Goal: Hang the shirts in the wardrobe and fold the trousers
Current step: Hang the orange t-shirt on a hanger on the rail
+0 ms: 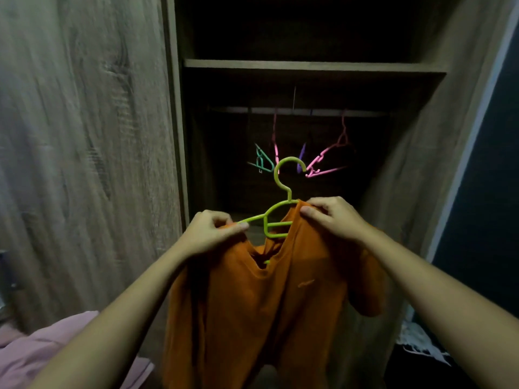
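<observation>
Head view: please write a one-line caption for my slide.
The left hand and right hand fit an orange shirt onto a green hanger before an open wardrobe with spare hangers on its rail.

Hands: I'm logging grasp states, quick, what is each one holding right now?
Left hand: pinching the orange shirt against the green hanger.
Right hand: pinching the orange shirt at the hanger's other shoulder.
</observation>
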